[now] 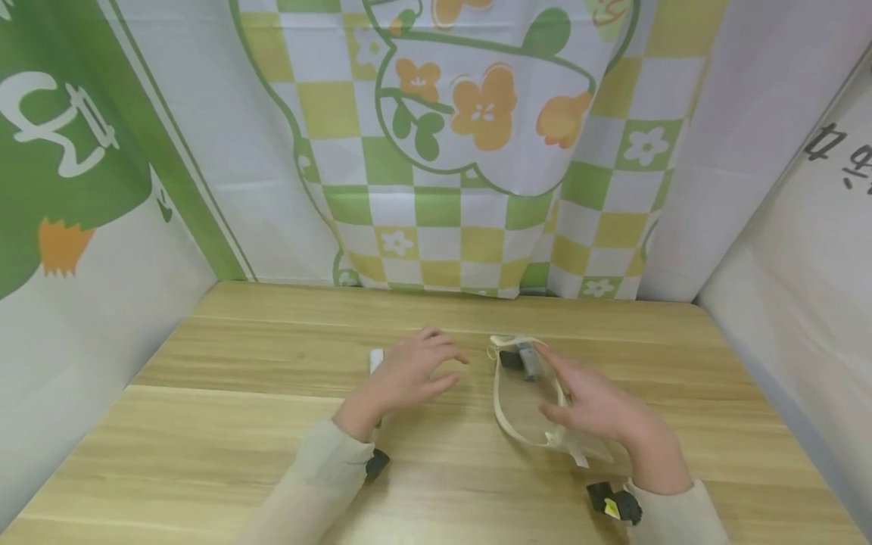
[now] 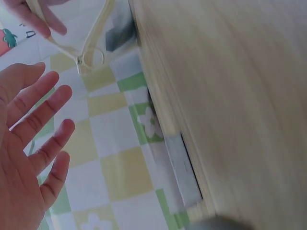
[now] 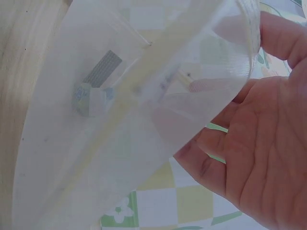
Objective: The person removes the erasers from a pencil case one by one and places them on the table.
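Left hand: hovers above the table [image 1: 204, 454], fingers spread and slightly bent, holding nothing; left hand [image 1: 412, 371] is near the pouch but apart from it.
Right hand: thumb and fingers pinch the near-side edge of the pouch on its own side; right hand [image 1: 596, 397] has the thumb on one face, fingers behind.
Pouch: translucent, with cream edging; the pouch [image 1: 527, 412] is between the two hands, right at the right hand's fingers.
Dark block: inside the pouch, ahead of the right thumb; the dark block [image 1: 510, 360] has a ridged face in the right wrist view.
Clear item: pale blue and see-through, the clear item [image 1: 527, 363] sits just beside the dark block, near the right fingertips.
White bar: lies on the table at the left hand's outer side; the white bar [image 1: 376, 358] is partly hidden by that hand.
Checked cloth: green, yellow and white, the checked cloth [image 1: 436, 204] hangs beyond both hands.
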`<state>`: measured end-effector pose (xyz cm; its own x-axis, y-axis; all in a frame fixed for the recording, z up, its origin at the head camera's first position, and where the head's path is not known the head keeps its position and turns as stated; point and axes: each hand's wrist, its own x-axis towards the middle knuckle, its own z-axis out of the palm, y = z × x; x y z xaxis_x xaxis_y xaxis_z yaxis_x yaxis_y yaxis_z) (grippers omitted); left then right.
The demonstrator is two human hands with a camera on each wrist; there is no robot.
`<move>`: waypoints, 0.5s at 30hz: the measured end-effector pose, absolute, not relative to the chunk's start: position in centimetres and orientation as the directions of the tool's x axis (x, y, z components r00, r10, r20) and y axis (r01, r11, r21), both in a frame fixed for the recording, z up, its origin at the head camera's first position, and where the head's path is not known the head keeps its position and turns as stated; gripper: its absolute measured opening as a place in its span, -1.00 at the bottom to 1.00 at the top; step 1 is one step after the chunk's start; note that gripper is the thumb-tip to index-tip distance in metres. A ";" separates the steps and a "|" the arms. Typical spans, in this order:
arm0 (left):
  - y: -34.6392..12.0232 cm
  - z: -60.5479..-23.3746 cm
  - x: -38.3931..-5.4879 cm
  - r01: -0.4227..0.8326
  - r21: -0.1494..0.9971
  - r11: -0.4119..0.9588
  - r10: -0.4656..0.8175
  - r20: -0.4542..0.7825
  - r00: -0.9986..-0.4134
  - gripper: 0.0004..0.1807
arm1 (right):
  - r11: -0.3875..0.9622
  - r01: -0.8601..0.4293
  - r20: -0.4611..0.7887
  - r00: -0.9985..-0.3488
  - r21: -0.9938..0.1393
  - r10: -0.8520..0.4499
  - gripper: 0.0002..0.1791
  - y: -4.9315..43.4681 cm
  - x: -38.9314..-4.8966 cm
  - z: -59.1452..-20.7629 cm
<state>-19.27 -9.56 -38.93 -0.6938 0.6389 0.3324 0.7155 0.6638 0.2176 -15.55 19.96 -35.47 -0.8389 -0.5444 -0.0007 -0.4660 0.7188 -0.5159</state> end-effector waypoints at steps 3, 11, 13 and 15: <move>-8.6 -39.0 -19.4 0.717 0.218 0.662 0.640 0.333 -0.693 -0.74 | 0.720 -0.461 -0.002 -0.841 -0.518 -0.540 -0.06 20.0 -15.6 -35.4; -6.4 -39.0 -19.8 0.746 0.250 0.617 0.687 0.289 -0.666 -0.78 | 0.719 -0.463 0.005 -0.842 -0.519 -0.539 -0.07 20.0 -15.5 -35.4; -6.0 -39.0 -19.9 0.749 0.249 0.614 0.695 0.279 -0.663 -0.78 | 0.719 -0.463 0.005 -0.842 -0.519 -0.539 -0.07 20.0 -15.5 -35.4; -5.6 -39.0 -20.0 0.756 0.251 0.605 0.705 0.273 -0.655 -0.77 | 0.720 -0.459 0.000 -0.843 -0.521 -0.538 -0.07 20.1 -15.5 -35.3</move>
<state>-20.05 -5.55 -38.98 -0.6546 0.7050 0.2728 0.7559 0.6048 0.2507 -15.52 20.07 -35.35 -0.8430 -0.5380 0.0004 -0.4595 0.7195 -0.5207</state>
